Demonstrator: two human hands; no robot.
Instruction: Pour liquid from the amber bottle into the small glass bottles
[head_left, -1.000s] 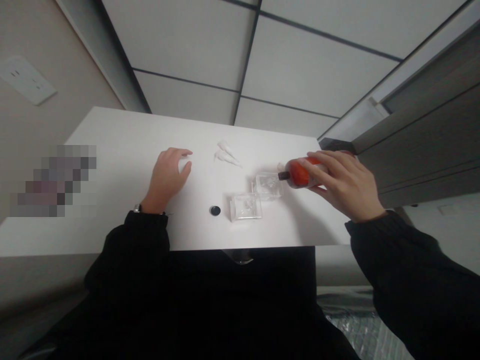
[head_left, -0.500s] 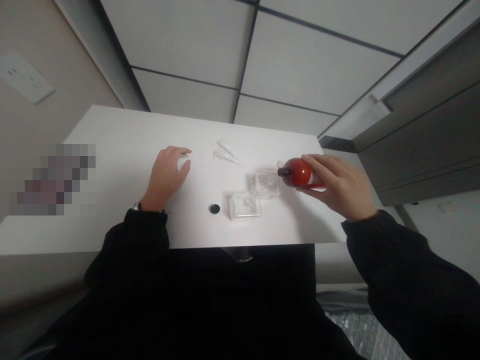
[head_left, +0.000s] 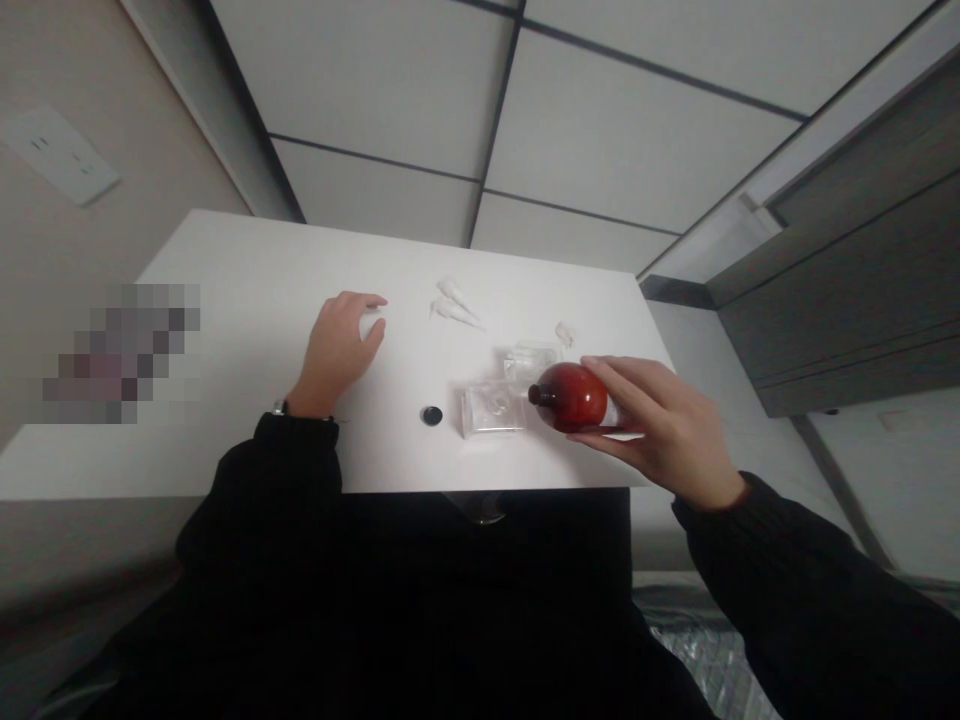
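My right hand point(head_left: 660, 430) grips a red-brown bottle point(head_left: 574, 397) tipped on its side, its dark open neck pointing left over the nearer of two clear square containers point(head_left: 491, 407). The second clear container point(head_left: 531, 358) stands just behind it. A small black cap point(head_left: 431, 415) lies on the white table point(head_left: 247, 330) left of the containers. My left hand point(head_left: 337, 345) rests on the table further left, fingers curled around a small white object point(head_left: 369, 323).
Two white cone-shaped tips point(head_left: 454, 305) lie near the table's far middle, and a small white piece point(head_left: 564, 333) lies behind the containers. A wall with a socket point(head_left: 56, 155) is on the left. Grey cabinets point(head_left: 862, 250) stand to the right.
My right hand has brought the bottle down and toward me, from beside the farther container to over the nearer one. My left hand has stayed put.
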